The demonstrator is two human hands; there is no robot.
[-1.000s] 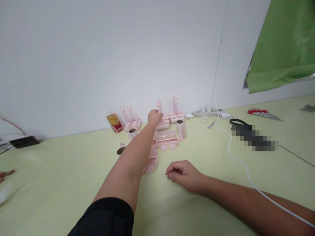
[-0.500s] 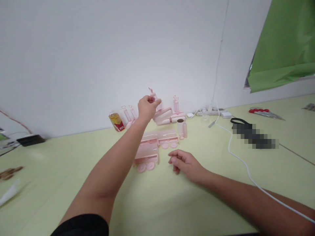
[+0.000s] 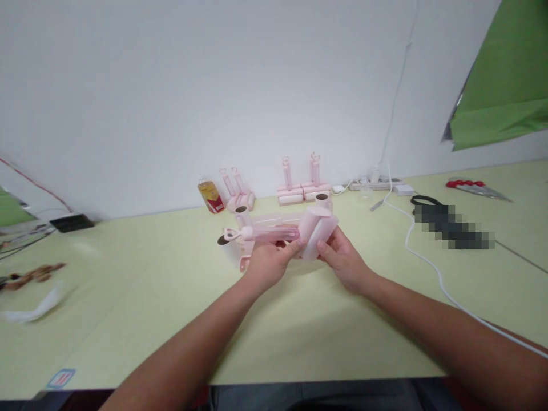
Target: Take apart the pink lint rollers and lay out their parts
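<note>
A pale pink lint roller [image 3: 314,231] is held level above the table in front of me. Its clear pink handle [image 3: 269,233] points left and ends in a loop. My left hand [image 3: 269,264] is closed around the inner end of the handle, thumb against the roller head. My right hand [image 3: 346,262] grips the head's right side, fingers partly hidden behind it. Behind the hands lie sticky paper rolls with brown cores, one at the left [image 3: 229,251], another at the back right [image 3: 323,200]. Pink covers [image 3: 274,218] are partly hidden there.
Several assembled lint rollers [image 3: 290,196] stand against the wall. Left of them is a bottle of yellow liquid [image 3: 210,196]. A power strip [image 3: 377,184] and white cable [image 3: 413,222] lie at the right, near a black strap [image 3: 428,201]. A phone-like black object [image 3: 72,222] sits far left.
My left hand has come back from the wall, and a lint roller is now in both hands. My right hand, earlier holding nothing, has closed on its head. The view has shifted slightly.
</note>
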